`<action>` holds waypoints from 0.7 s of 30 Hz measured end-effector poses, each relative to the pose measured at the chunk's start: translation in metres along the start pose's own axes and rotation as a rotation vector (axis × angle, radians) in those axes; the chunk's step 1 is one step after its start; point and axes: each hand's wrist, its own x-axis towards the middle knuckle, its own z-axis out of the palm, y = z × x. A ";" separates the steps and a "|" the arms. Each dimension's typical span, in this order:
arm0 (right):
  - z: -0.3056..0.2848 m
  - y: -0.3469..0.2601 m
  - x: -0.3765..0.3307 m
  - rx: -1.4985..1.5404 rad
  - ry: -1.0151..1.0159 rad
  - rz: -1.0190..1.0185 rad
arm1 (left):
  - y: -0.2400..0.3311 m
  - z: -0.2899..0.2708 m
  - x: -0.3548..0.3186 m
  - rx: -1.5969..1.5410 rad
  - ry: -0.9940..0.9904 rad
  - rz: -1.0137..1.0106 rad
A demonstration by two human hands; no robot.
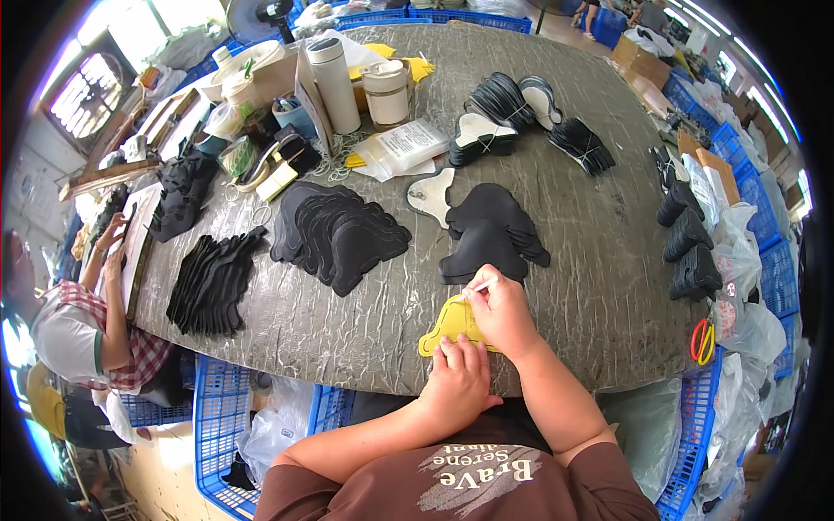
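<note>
A yellow shaped template (448, 323) lies near the front edge of the grey table (591, 286). My left hand (459, 375) presses flat on the template's near edge. My right hand (499, 308) rests on the template and is shut on a thin white marking pen (479, 287), its tip at the template's upper edge. Just beyond lies a pile of black cut pieces (491, 233) with one white-faced piece (432, 193) beside it.
Fanned stacks of black pieces (339, 233) (213, 282) lie to the left, bundled ones (530, 117) at the back, more stacks (691, 247) on the right. Cups, a white flask (334, 82) and clutter stand at back left. Red scissors (702, 340) lie right. Another person (78, 321) sits at left. Blue crates (217, 417) stand below.
</note>
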 end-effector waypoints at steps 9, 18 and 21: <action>-0.009 0.003 -0.001 -0.111 0.060 -0.011 | -0.001 0.000 0.000 -0.010 -0.016 -0.002; -0.012 -0.001 -0.001 -0.080 0.064 0.005 | -0.001 0.000 0.001 -0.012 -0.022 0.002; -0.014 -0.002 -0.004 -0.078 0.076 0.014 | 0.000 0.000 0.001 -0.015 -0.024 0.003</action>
